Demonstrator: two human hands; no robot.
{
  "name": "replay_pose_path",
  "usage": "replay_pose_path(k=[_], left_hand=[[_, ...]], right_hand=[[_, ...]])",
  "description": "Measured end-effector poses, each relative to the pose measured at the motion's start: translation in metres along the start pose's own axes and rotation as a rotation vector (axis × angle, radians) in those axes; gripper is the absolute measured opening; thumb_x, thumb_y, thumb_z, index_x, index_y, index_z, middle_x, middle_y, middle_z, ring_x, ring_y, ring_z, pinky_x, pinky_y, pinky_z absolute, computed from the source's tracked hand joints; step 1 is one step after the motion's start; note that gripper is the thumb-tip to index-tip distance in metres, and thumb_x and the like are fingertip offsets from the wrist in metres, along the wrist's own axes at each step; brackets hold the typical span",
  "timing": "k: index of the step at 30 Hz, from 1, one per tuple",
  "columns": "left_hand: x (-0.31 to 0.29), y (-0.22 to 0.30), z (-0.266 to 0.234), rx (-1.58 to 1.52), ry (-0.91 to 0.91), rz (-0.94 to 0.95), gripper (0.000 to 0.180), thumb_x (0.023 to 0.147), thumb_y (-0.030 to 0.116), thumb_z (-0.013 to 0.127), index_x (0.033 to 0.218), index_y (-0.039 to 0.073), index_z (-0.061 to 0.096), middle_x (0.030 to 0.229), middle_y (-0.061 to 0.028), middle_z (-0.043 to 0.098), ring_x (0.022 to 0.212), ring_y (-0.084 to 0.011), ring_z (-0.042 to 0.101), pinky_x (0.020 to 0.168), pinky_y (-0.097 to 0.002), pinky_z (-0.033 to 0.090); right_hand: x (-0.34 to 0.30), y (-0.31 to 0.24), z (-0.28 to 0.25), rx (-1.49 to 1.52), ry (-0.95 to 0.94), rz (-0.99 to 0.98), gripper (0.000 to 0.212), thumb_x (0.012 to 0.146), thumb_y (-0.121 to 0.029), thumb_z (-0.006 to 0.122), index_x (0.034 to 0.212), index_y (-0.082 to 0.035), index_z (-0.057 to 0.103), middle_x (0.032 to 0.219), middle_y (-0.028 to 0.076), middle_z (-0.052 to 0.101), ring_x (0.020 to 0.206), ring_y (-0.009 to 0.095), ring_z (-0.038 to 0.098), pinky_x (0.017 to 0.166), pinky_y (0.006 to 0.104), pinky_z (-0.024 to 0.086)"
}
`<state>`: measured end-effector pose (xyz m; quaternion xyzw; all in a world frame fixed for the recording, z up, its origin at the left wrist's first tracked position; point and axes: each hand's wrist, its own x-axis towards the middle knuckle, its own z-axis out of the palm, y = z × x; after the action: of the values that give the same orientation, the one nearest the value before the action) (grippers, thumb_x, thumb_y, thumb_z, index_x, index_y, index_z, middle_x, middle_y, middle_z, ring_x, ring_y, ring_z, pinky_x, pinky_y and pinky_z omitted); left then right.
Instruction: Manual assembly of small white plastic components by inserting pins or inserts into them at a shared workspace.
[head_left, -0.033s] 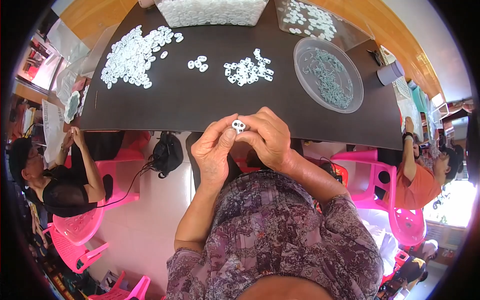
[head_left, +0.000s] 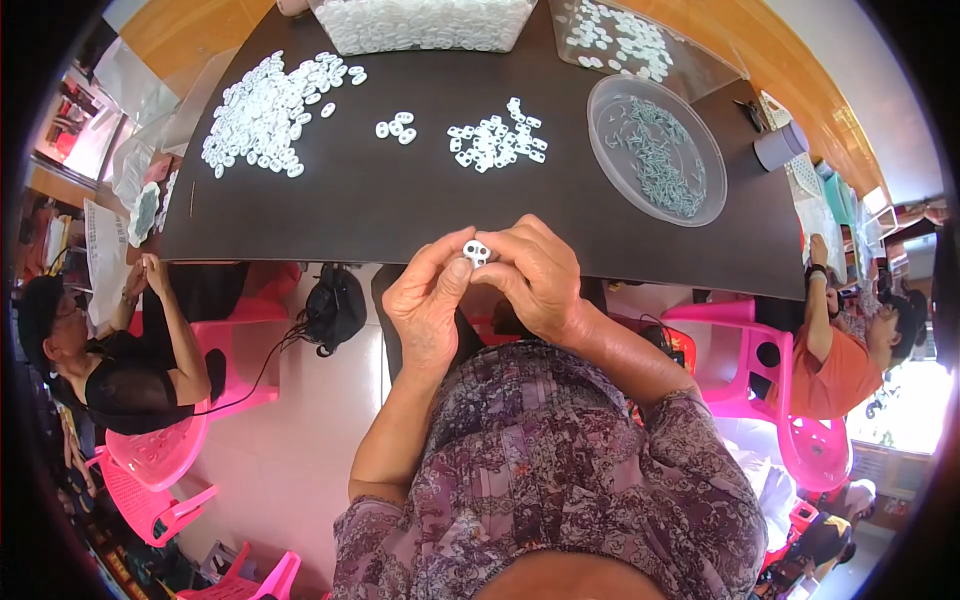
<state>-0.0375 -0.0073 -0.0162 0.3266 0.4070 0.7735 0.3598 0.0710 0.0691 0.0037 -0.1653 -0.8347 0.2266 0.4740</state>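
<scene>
A small white plastic piece with two dark round holes (head_left: 477,252) is pinched between the fingertips of both my hands, just at the table's near edge. My left hand (head_left: 428,300) grips its left side with thumb and forefinger. On its other side, my right hand (head_left: 537,275) closes thumb and fingers over it. Beyond my hands lies a loose group of small white two-holed pieces (head_left: 497,143). Several white oval pieces (head_left: 397,127) form a little cluster left of them, and a large heap of the same ovals (head_left: 262,120) spreads farther left.
A round clear tray (head_left: 604,160) of small grey-green screw-like parts stands at the right of the dark table (head_left: 330,215). Behind are two clear bins of white pieces (head_left: 425,25) (head_left: 625,42). A purple-grey cup (head_left: 781,146) stands far right. People sit on pink chairs either side.
</scene>
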Motion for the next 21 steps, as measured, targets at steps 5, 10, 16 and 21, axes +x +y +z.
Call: replay_pose_path(k=[5,10,16,21], left_hand=[[-0.002,-0.001,0.0,0.033,0.0,0.053,0.024,0.084,0.003,0.061,0.108,-0.004,0.062,0.086,-0.0018,0.057,0.079,-0.0079,0.052,0.071,-0.0192,0.042],[-0.005,-0.004,0.002,0.092,0.041,0.094,0.022,0.085,0.008,0.062,0.104,-0.004,0.063,0.089,-0.0031,0.06,0.079,-0.0075,0.052,0.072,-0.0194,0.042],[-0.01,-0.004,0.01,0.037,0.102,0.074,0.022,0.087,0.011,0.06,0.104,-0.003,0.063,0.092,-0.0024,0.059,0.082,-0.0069,0.051,0.075,-0.0201,0.041],[-0.012,-0.007,0.011,0.001,0.107,0.067,0.023,0.088,0.014,0.059,0.104,-0.003,0.062,0.093,-0.0023,0.058,0.081,-0.0066,0.049,0.075,-0.0205,0.041]], right_hand=[[0.0,-0.002,0.0,-0.002,0.005,0.003,0.031,0.067,-0.009,0.073,0.094,0.002,0.063,0.069,0.007,0.058,0.06,0.02,0.051,0.053,0.0297,0.041],[-0.001,-0.003,0.001,0.01,0.024,0.012,0.031,0.068,-0.01,0.072,0.094,0.004,0.062,0.07,0.008,0.058,0.059,0.02,0.051,0.053,0.0299,0.041],[-0.001,-0.003,0.002,-0.011,0.024,-0.032,0.031,0.069,-0.009,0.071,0.095,0.005,0.062,0.071,0.009,0.059,0.061,0.021,0.052,0.054,0.0298,0.042],[-0.003,-0.003,0.004,-0.003,0.038,-0.03,0.03,0.069,-0.007,0.07,0.096,0.004,0.061,0.072,0.009,0.059,0.061,0.022,0.052,0.054,0.0302,0.042]])
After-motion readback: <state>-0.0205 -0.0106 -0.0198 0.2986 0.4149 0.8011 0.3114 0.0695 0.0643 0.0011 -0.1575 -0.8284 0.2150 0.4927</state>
